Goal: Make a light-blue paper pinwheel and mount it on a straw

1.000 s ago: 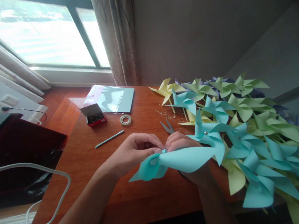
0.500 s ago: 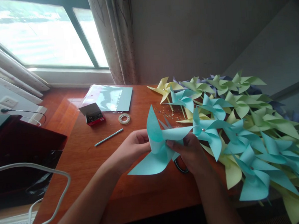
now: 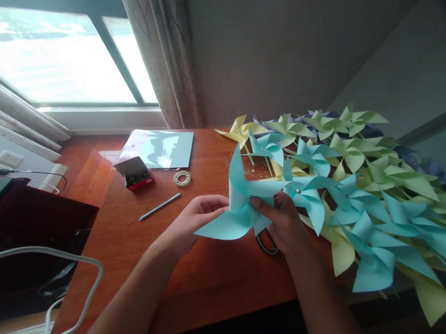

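Observation:
Between my hands, above the table, is a light blue paper pinwheel [image 3: 235, 214] with curled blades. My left hand [image 3: 201, 216] grips it from the left, its fingertips partly hidden behind the paper. On the other side my right hand [image 3: 284, 216] pinches it, the thumb pressed on the centre where the blades meet. Scissors [image 3: 267, 242] lie on the table behind the pinwheel, mostly covered by it and my right hand; a dark handle loop shows. Left of my left hand lies a thin light blue paper stick [image 3: 159, 207].
Finished-looking pinwheels in blue, green [image 3: 384, 175], yellow [image 3: 239, 130] and purple crowd the wooden table's [image 3: 215, 288] right side. A roll of tape [image 3: 182, 178], an open red box [image 3: 139, 179] of small pieces and blue sheets in clear plastic [image 3: 161, 148] sit farther back. A white cable [image 3: 97, 275] hangs at left.
The pinwheel has tilted and risen slightly in my hands, its lower blade now higher. My right thumb stays at its centre. The whole view has shifted a little.

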